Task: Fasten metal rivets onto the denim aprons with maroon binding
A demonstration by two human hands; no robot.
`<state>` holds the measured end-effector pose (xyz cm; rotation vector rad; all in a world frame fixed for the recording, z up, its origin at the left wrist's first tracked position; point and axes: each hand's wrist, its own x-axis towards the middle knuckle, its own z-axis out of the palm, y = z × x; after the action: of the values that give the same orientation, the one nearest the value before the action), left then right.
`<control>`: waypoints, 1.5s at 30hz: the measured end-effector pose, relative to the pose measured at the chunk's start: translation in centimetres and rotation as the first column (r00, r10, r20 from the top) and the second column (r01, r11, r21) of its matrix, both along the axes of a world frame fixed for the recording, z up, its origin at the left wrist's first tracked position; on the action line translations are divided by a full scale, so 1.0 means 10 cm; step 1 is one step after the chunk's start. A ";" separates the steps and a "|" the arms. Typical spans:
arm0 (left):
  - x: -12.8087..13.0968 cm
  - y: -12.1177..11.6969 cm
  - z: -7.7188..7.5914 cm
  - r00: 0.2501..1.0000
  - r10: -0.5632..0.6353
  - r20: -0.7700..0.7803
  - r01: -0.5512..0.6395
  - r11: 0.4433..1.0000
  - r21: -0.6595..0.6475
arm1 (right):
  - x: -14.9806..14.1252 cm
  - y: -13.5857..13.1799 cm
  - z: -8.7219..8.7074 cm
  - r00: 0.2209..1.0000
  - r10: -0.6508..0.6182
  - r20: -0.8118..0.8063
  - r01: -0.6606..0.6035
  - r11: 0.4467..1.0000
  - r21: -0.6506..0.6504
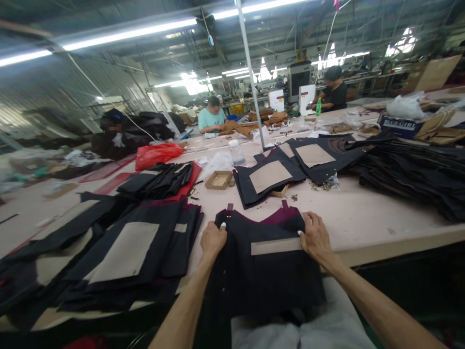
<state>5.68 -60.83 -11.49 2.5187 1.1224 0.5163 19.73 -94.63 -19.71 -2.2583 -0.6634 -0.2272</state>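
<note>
Both my hands hold a black sewn panel [269, 276] over the near table edge, its lower part hanging above my lap. A curved top edge shows maroon lining with two small tabs, and a pale strip crosses its front. My left hand [214, 238] is closed on the upper left edge, thumb on the front face. Around the upper right edge, my right hand [315, 235] is closed too, thumb in front. Just left of my left hand lies a stack of black panels [167, 213] with pale patches. More patched panels [296, 167] lie beyond my right hand.
An open small box [219, 180] of tiny parts stands mid-table, near loose metal bits [325, 185]. A tall dark stack [417, 169] fills the right. A red plastic bag [158, 155] lies at left, and a pole [250, 72] rises behind. Co-workers [211, 116] sit across the table.
</note>
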 end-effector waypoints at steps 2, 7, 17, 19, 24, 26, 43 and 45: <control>0.03 -0.14 -0.15 0.996 -0.070 0.051 0.054 0.961 0.270 | -0.01 0.06 0.02 0.985 0.135 0.103 -0.124 0.987 -0.107; 0.00 -0.36 -0.66 0.843 -0.521 -0.132 0.533 0.782 0.322 | 0.05 0.18 -0.17 0.944 0.329 0.006 -0.310 0.897 -0.315; -0.03 -0.30 -0.97 0.850 -0.482 -0.215 0.525 0.811 0.258 | 1.10 0.36 -0.24 0.988 0.149 -0.046 -0.155 0.964 -0.214; -0.04 -0.30 -0.95 0.855 -0.481 -0.192 0.517 0.819 0.251 | 1.38 0.46 -0.21 0.997 0.041 -0.060 -0.057 0.957 -0.285; -0.05 -0.30 -0.97 0.867 -0.466 -0.178 0.498 0.828 0.258 | 1.73 0.66 -0.22 0.995 0.000 -0.100 -0.041 0.911 -0.411; -0.05 -0.30 -0.97 0.866 -0.469 -0.176 0.500 0.827 0.258 | 1.80 0.69 -0.24 0.993 0.008 -0.117 -0.058 0.899 -0.433; -0.08 -0.33 -1.01 0.872 -0.448 -0.195 0.485 0.842 0.235 | 1.86 0.65 -0.07 0.971 0.145 -0.191 -0.229 0.796 -0.560; -0.08 -0.33 -1.01 0.872 -0.449 -0.195 0.486 0.843 0.229 | 1.86 0.65 -0.07 0.970 0.157 -0.188 -0.237 0.792 -0.562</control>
<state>4.86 -64.16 -21.61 2.9692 0.4489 0.3866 38.33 -88.11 -20.40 -2.7232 -0.9960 0.2725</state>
